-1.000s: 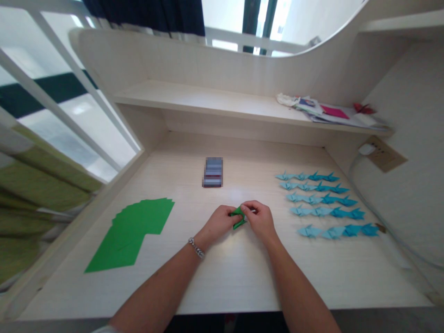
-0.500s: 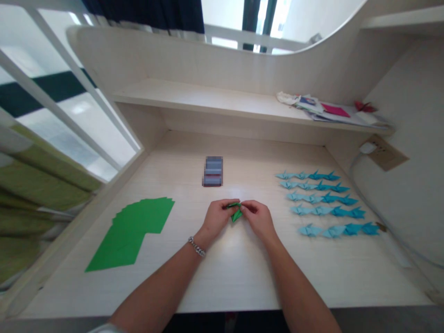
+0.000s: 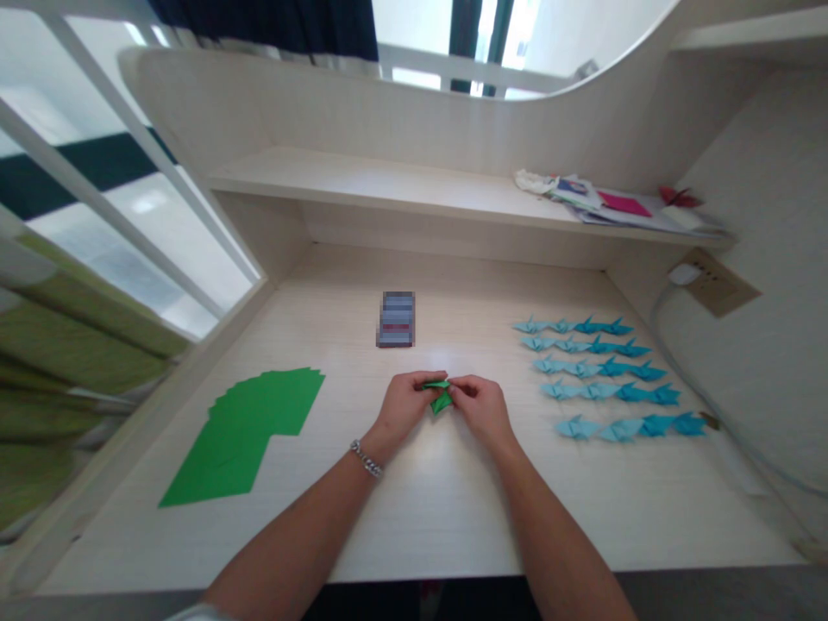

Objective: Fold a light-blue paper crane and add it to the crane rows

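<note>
Close to the front edge of the pale wood desk [image 3: 440, 517], two bare arms reach in from the bottom. The left hand [image 3: 407, 404] and the right hand [image 3: 482, 410] meet in the middle, and both are closed in a pinch. Together they grip a small green paper fold [image 3: 441, 397] between them, and a pointy part of it sticks down at 6 o'clock. A silver bracelet [image 3: 366, 461] sits on the left wrist.

At 9 o'clock from the hands lies a spread-out pile of green paper sheets [image 3: 249, 435], flat on the desk. At 3 o'clock there are five rows of blue paper cranes [image 3: 608, 375]. In each row, the light blue cranes are on the left and the darker blue ones are on the right.

At 12 o'clock, farther up the desk, lies a flat, blurred thing [image 3: 396, 319]. It is too blurred to tell what it is. Past it, a white shelf [image 3: 362, 183] runs across the back. At 1 o'clock on that shelf is a messy pile of papers [image 3: 621, 207], with a pink sheet in it. A red paper crane [image 3: 673, 197] sits just beside them. At 2 o'clock, a white plug [image 3: 682, 274] sits in a wall socket [image 3: 718, 285]. A green curtain [image 3: 65, 371] hangs far off at 10 o'clock.
</note>
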Motion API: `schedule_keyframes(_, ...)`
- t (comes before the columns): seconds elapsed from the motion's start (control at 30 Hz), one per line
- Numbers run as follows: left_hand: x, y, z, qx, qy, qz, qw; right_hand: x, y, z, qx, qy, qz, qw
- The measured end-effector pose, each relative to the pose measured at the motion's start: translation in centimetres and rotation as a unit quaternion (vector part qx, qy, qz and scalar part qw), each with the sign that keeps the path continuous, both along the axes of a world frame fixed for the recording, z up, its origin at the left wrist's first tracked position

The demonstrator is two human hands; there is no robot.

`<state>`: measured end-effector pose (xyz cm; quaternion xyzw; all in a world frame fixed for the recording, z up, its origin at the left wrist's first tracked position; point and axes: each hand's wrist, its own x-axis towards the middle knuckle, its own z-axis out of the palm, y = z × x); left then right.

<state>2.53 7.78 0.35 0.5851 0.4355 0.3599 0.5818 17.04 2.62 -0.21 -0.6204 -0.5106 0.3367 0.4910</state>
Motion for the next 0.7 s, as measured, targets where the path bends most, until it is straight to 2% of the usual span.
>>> schedule_keyframes(0.13, 0.06, -0.03, 0.0, 0.0, -0.018, -0.011, 1.0, 0.04, 0.2, -0.2, 0.001, 0.034, 0.0, 0.999)
schedule_keyframes(0.33, 0.29, -0.2, 0.12, -0.004, -0.066, 0.005, 0.998, 0.28, 0.46, -0.42, -0.003, 0.097, -0.011, 0.995)
schedule_keyframes(0.43, 0.3, -0.22, 0.11, 0.004, -0.068, -0.003, 0.998, 0.27, 0.43, -0.23, 0.003, 0.104, 0.013, 0.994)
schedule_keyframes(0.7, 0.32, -0.34, 0.18, -0.002, -0.085, -0.008, 0.996, 0.42, 0.37, 0.29, 0.009, 0.111, -0.004, 0.994)
